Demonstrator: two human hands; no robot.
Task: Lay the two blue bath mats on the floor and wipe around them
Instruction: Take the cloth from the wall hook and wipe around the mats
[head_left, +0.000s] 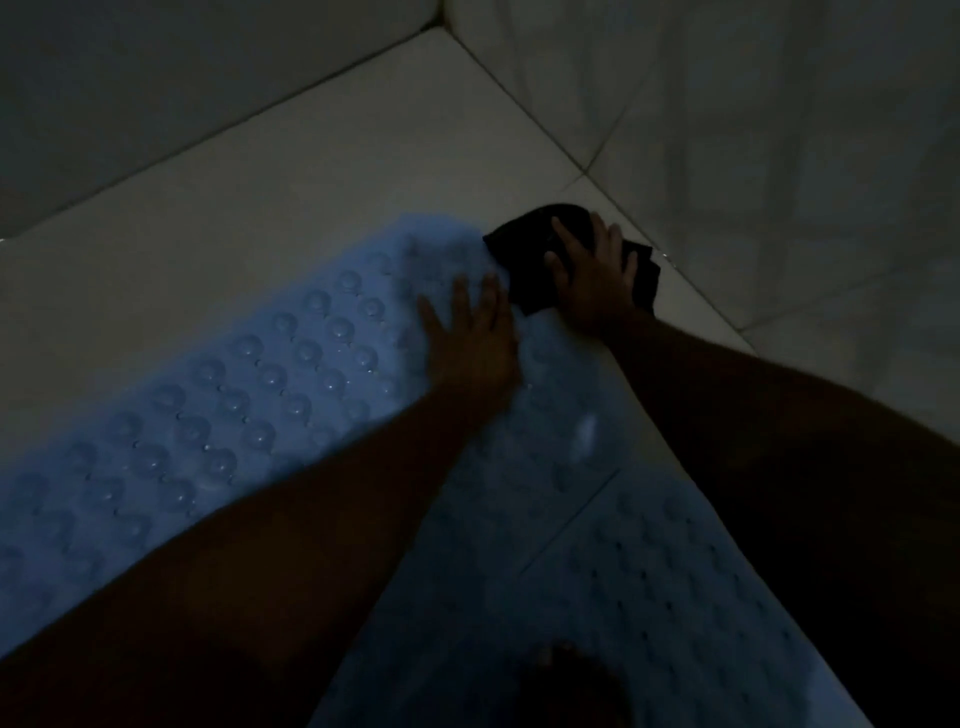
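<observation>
In dim light, a blue bath mat (234, 405) with round bumps lies flat on the pale tiled floor (260, 218), running from lower left to the centre. A second blue mat (665, 587) with small holes lies at lower right, its edge meeting the first. My left hand (470, 338) rests flat with spread fingers on the far end of the bumpy mat. My right hand (592, 270) presses flat on a dark cloth (524, 244) lying on the floor just beyond the mats' far corner.
Tiled walls rise at the back left (156, 78) and right (779, 130), meeting in a corner at the top. Bare floor lies between the mat and the back wall. A dark shape, perhaps my knee (571, 686), sits at the bottom.
</observation>
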